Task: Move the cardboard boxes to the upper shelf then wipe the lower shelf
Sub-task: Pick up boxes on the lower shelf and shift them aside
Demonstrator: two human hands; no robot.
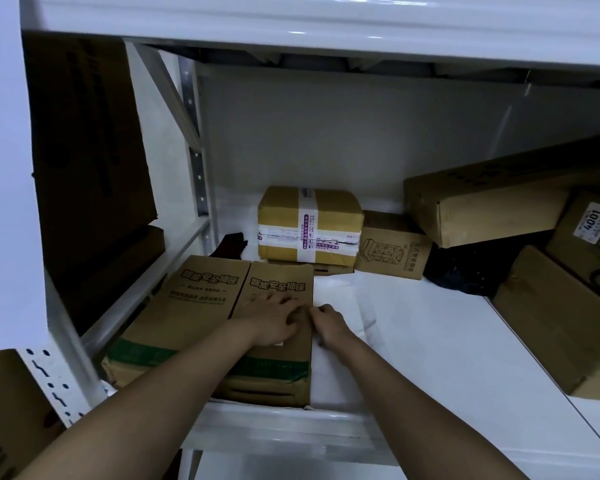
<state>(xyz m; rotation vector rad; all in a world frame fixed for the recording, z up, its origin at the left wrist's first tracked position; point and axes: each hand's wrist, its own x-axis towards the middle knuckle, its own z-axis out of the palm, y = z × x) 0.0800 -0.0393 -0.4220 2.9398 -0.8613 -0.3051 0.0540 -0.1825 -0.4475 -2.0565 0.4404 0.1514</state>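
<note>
A flat brown cardboard box [194,313] with dark printed characters and green tape lies at the front left of the white lower shelf [430,341]. My left hand [272,318] rests on its top near the right edge, fingers spread. My right hand [329,323] curls its fingers against that box's right edge, down by the shelf surface. Behind it stands a taped yellow-brown parcel [309,225], with a small printed box [392,249] beside it. The underside of the upper shelf [326,26] spans the top of the view.
A long box [499,199] leans across the right rear, over a labelled box [589,237] and a larger box [565,317]. A black bag [471,268] lies between them. A dark cloth [231,245] sits at the rear left. More cartons stand in the left bay [90,150].
</note>
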